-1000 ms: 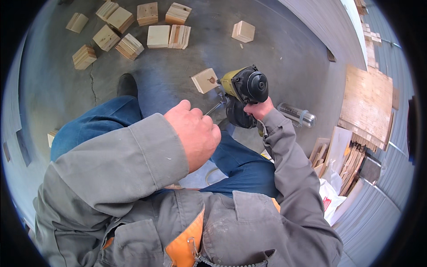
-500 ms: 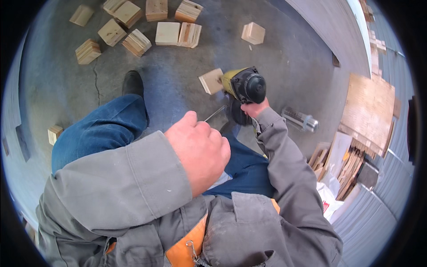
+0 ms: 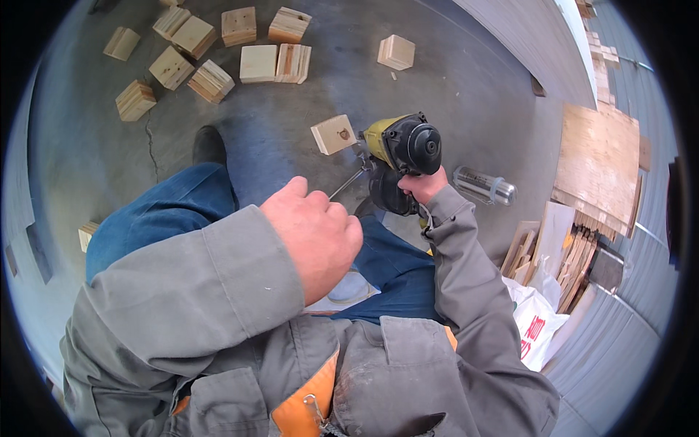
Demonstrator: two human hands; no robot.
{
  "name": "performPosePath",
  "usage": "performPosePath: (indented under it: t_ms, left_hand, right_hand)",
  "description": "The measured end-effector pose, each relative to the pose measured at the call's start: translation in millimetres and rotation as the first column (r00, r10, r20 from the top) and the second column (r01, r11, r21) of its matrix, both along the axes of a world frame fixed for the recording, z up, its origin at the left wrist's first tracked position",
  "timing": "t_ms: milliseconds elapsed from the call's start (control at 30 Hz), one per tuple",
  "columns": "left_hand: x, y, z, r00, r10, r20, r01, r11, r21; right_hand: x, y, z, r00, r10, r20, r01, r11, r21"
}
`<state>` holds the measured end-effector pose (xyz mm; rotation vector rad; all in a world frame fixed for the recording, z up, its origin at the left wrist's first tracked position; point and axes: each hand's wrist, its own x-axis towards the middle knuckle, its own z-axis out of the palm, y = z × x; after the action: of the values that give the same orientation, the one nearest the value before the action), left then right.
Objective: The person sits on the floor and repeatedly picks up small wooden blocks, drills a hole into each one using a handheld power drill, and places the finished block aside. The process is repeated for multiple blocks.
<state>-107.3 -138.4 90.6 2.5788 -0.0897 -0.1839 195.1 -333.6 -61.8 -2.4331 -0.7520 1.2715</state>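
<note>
My right hand [image 3: 425, 185] is wrapped round the grip of a yellow and black coil nail gun [image 3: 403, 143], held above the floor between my legs. My left hand [image 3: 313, 233] is closed, back of the hand upward, around a thin metal rod [image 3: 347, 183] that looks like a screwdriver shaft. The rod points up and right, its far end close by the nail gun's nose; any handle is hidden in my fist. Just left of the nail gun lies a laminated wood block [image 3: 333, 135] with a dark knot on its face.
Several wood blocks [image 3: 258, 63] lie scattered ahead on the concrete floor, one apart [image 3: 397, 52]. A steel flask [image 3: 485, 186] lies right of my right hand. Farther right are a plywood sheet [image 3: 593, 167], wood strips [image 3: 577, 266] and a white bag [image 3: 535, 320].
The nail gun has shifted slightly right, away from the knotted block it overlapped. My left hand still grips the rod. The whole view has swung a little, moving the floor blocks leftward.
</note>
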Motion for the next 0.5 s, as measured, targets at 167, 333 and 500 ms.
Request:
performPosePath:
  t_ms: [167, 333, 500]
  left_hand:
    - [-1.8, -5.3, -8.4, 0.997, 0.025, 0.067, -0.026, 1.0, 0.017]
    - [10.4, -2.2, 1.7, 0.992, -0.044, -0.115, 0.049, 0.998, 0.039]
    - [19.0, -3.6, -4.4, 0.985, -0.056, -0.16, 0.064, 0.997, 0.04]
  right_hand:
    - [29.9, -43.0, 11.4, 0.996, -0.094, 0.002, 0.093, 0.992, -0.088]
    - [58.9, -100.3, 11.1, 0.99, -0.139, 0.019, 0.14, 0.975, -0.175]
    - [77.2, -141.0, 2.1, 0.986, -0.167, 0.025, 0.168, 0.948, -0.27]
